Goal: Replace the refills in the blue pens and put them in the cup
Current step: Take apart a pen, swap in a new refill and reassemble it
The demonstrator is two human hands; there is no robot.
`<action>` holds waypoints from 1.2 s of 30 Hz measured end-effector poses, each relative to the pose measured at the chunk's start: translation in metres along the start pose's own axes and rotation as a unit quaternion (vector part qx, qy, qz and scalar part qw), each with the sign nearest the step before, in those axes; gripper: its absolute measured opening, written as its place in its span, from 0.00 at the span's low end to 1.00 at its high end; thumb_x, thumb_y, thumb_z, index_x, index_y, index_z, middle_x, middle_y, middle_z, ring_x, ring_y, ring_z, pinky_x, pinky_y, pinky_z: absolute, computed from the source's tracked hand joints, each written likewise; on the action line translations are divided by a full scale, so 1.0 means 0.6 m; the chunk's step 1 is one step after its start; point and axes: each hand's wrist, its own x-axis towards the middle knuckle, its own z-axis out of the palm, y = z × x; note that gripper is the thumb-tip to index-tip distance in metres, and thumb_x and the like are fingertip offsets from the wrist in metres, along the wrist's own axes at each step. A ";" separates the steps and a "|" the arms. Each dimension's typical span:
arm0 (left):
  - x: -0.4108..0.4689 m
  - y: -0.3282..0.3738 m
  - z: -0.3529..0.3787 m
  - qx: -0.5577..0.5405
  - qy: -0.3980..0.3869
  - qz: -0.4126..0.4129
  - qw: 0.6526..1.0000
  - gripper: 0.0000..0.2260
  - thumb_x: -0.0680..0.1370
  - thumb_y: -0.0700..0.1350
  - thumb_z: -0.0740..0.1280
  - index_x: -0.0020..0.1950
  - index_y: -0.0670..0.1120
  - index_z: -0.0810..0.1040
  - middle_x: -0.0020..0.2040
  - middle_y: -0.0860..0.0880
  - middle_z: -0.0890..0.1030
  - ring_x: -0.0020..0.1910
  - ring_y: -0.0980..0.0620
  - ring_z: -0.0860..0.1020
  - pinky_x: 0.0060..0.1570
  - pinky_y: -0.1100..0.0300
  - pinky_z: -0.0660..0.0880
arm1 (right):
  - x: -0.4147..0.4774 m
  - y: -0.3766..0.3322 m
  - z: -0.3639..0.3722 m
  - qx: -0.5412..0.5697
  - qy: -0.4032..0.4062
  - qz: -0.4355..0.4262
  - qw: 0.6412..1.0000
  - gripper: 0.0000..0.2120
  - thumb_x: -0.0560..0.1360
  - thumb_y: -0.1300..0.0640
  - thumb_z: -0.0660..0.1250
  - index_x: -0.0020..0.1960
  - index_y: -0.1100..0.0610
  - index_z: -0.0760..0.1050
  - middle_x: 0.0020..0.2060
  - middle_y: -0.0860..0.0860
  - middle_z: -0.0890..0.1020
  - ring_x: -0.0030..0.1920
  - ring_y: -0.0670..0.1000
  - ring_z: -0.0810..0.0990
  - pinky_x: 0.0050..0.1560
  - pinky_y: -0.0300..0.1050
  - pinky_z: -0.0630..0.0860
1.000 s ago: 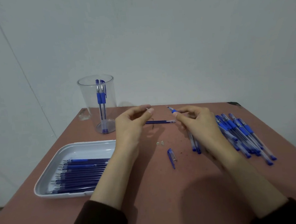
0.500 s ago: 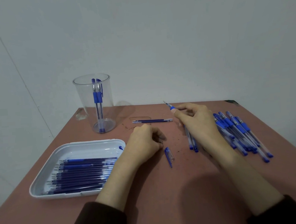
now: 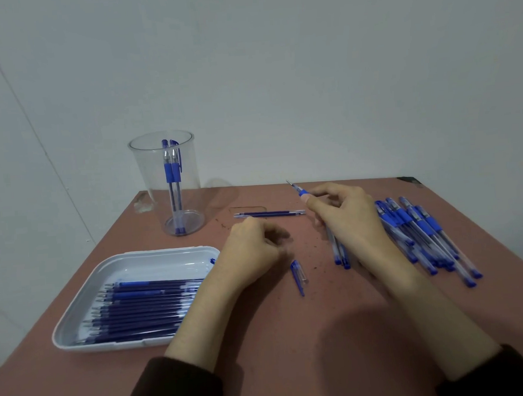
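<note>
Over the middle of the counter (image 3: 293, 333): right hand (image 3: 350, 220), fingers curled round a blue pen (image 3: 299, 191), tip raised and aimed up and to the left. Just left of it and lower, left hand (image 3: 251, 255), knuckles up, fingers curled down toward the counter; blurred, so cannot tell whether holding anything. Beyond the gap between the 2 hands, 1 loose refill (image 3: 270, 213), flat and crosswise. Nearer, just right of the left hand, a detached pen cap (image 3: 298, 275). Right of the right hand, a heap of blue pens (image 3: 424, 233). Left, a white tray (image 3: 154, 265) with a row of refills (image 3: 138, 312). Far left, a clear cup (image 3: 155, 180), upright, 2 pens (image 3: 171, 172) standing inside.
</note>
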 end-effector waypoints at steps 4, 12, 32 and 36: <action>0.000 0.014 -0.013 -0.283 0.051 -0.028 0.957 0.04 0.75 0.47 0.69 0.48 0.52 0.83 0.42 0.55 0.84 0.37 0.65 0.78 0.36 0.71 0.72 | -0.003 -0.006 0.000 0.029 -0.064 0.002 0.998 0.04 0.75 0.52 0.69 0.46 0.50 0.81 0.25 0.46 0.77 0.26 0.41 0.74 0.32 0.36 0.69; -0.003 0.021 -0.018 -0.469 0.048 -0.083 0.878 0.07 0.76 0.46 0.67 0.52 0.48 0.82 0.44 0.52 0.83 0.43 0.56 0.79 0.44 0.62 0.71 | -0.005 -0.012 -0.002 0.059 -0.128 -0.011 0.990 0.03 0.75 0.51 0.70 0.47 0.47 0.82 0.28 0.50 0.78 0.26 0.43 0.71 0.27 0.33 0.68; 0.006 0.010 -0.039 -0.626 0.176 -0.049 0.758 0.06 0.77 0.37 0.65 0.50 0.46 0.78 0.38 0.49 0.84 0.39 0.55 0.82 0.46 0.61 0.80 | -0.005 0.000 0.001 0.058 -0.131 -0.017 0.990 0.04 0.73 0.54 0.71 0.41 0.47 0.82 0.32 0.60 0.80 0.31 0.46 0.75 0.31 0.36 0.70; 0.010 0.004 -0.076 -0.611 0.275 0.012 0.742 0.08 0.79 0.39 0.64 0.55 0.49 0.77 0.39 0.49 0.80 0.38 0.55 0.79 0.42 0.59 0.80 | 0.004 0.016 0.001 0.060 -0.100 0.004 0.993 0.03 0.73 0.54 0.72 0.41 0.48 0.82 0.33 0.62 0.80 0.32 0.51 0.76 0.37 0.50 0.75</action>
